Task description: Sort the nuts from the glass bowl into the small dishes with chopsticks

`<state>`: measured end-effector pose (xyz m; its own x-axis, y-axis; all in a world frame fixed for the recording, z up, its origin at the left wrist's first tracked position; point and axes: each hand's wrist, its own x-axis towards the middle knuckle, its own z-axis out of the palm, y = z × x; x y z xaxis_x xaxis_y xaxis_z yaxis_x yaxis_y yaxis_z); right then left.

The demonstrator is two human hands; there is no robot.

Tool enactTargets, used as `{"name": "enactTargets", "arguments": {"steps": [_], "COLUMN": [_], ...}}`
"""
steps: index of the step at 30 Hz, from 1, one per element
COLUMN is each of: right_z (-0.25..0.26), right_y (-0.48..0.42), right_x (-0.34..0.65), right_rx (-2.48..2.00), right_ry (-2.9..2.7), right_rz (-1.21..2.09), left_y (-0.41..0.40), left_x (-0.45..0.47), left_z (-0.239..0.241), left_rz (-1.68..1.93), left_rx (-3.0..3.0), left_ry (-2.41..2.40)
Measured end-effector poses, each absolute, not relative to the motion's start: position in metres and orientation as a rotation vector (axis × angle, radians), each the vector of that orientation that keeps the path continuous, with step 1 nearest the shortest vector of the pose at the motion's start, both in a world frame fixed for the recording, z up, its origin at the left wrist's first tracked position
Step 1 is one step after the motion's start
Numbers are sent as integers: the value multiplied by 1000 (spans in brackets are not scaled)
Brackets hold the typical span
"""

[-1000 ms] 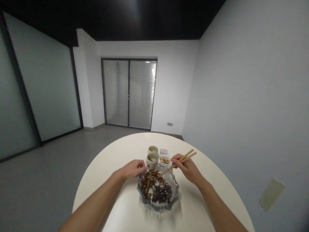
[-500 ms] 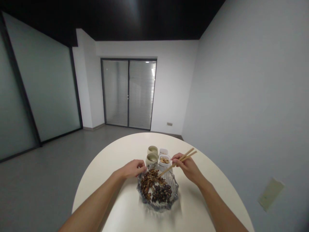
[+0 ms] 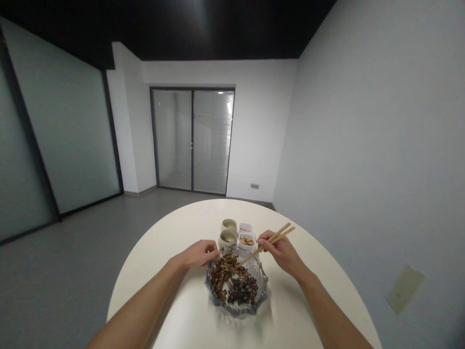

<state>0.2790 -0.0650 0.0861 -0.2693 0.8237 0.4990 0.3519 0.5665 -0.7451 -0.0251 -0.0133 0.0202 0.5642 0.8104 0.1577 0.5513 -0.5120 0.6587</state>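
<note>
Because the fingers [image 3: 264, 238] of the right hand [image 3: 281, 252] pinch the chopsticks [image 3: 279, 234] with their tips over the glass bowl [image 3: 237, 310] on the desk [image 3: 152, 291], a slip could flick dark seeds [image 3: 242, 291] out, and the curled left hand [image 3: 199, 253] could tip the bowl by pressing its rim.

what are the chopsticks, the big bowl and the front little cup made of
The chopsticks look like bare wood or bamboo: pale straw colour, matte, no visible lacquer. The faceted bowl looks like pressed glass, glossy and see-through with light-catching ridges, though clear acrylic can't be ruled out. The small cup looks like glazed ceramic, with a soft sheen on its rounded side.
</note>
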Motion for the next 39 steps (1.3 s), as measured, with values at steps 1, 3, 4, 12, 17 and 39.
{"name": "enactTargets", "arguments": {"steps": [1,3,4,12,17,39], "right_z": [87,87,87,87,88,88], "right_y": [-66,-68,-68,-63,-68,-72], "right_x": [278,277,277,282,282,287], "right_rx": [-960,-960,-957,-996,-1069,-1092], "right_ry": [-1869,-1883,-1886,-1873,-1904,-1856], "right_rz": [632,638,640,581,538,495], "left_y": [-13,-14,-14,-13,-15,-16], "left_x": [-25,-25,-25,-26,-25,-25], "left_z": [20,20,20,20,22,23], "left_rz": [618,616,613,599,602,609], "left_rx": [2241,2234,2232,2259,2259,2232], "left_ry": [1086,1082,1081,1102,1095,1082]}}
